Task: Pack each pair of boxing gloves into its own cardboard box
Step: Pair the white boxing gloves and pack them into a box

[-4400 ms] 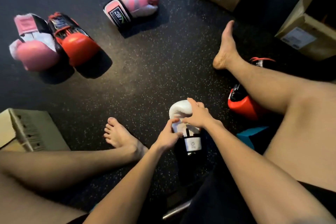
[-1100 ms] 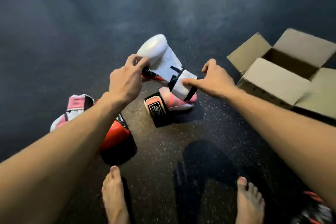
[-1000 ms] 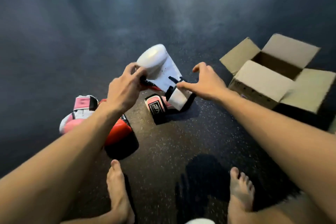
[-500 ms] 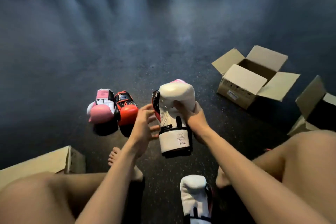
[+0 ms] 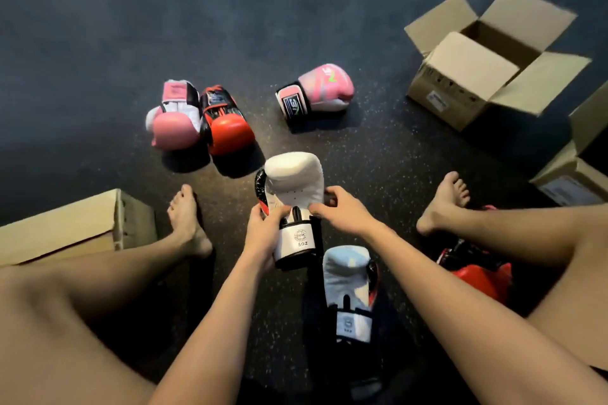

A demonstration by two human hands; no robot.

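Fingers [image 5: 280, 211] of my left hand [image 5: 263, 233] curl round the left side of a white glove [image 5: 293, 182], down by its cuff. My right hand [image 5: 343, 212] pinches the other side of the same glove, with the thumb on the front. I hold the glove between my two bare feet, fat end pointing away from me. I cannot tell if it touches the floor [image 5: 98, 43].

Its twin, a second white glove [image 5: 347, 276], lies on the floor just below it, between my legs.

Farther out, a pink glove [image 5: 174, 125] and a red glove [image 5: 230, 131] lie side by side, touching. Another pink glove [image 5: 324, 85], with a green mark on it, lies by itself to their right. One more red glove [image 5: 477, 276] peeks out from under my right leg.

An open box [image 5: 441, 99] sits far off to the right with its flaps spread wide. A second box [image 5: 572, 187] is at the right edge, near my right foot. A third box [image 5: 65, 227] sits beside my left leg.
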